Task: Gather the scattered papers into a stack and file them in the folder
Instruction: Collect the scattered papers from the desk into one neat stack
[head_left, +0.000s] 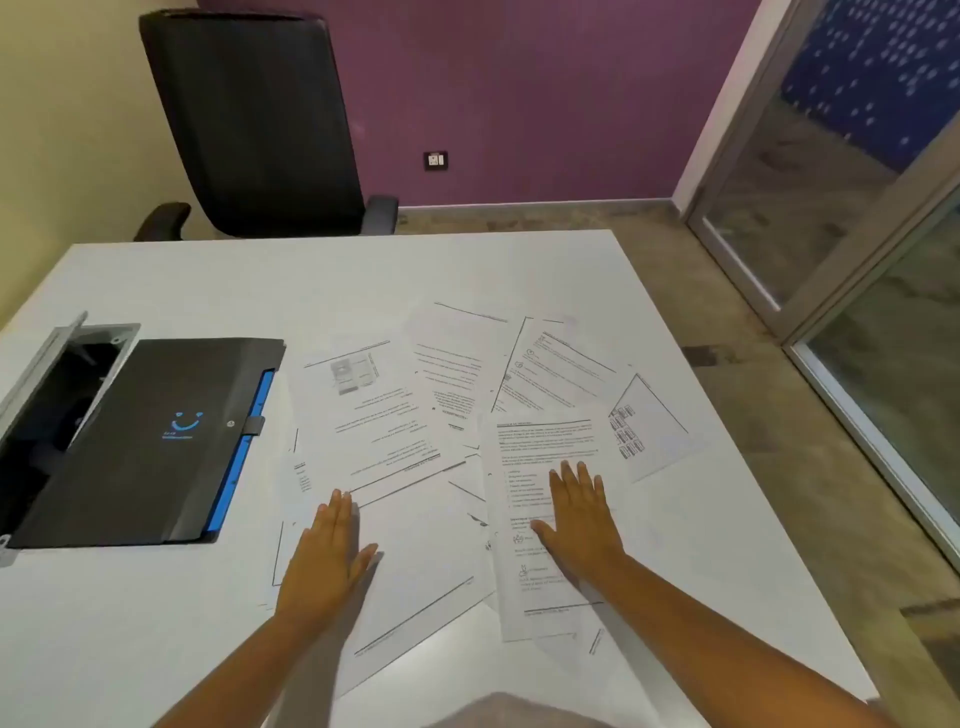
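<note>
Several printed white papers (447, 415) lie scattered and overlapping across the middle and right of the white table (208, 280). A black folder (150, 441) with a blue edge and a blue smile logo lies shut at the left, apart from the papers. My left hand (327, 556) rests flat, palm down, on the near-left sheets. My right hand (579, 519) lies flat with fingers spread on a text page at the near right. Neither hand grips anything.
An open cable hatch (57, 374) with a raised grey lid sits in the table at the far left, partly under the folder. A black office chair (260, 124) stands behind the table. The table's right edge drops to the floor beside glass doors (831, 208).
</note>
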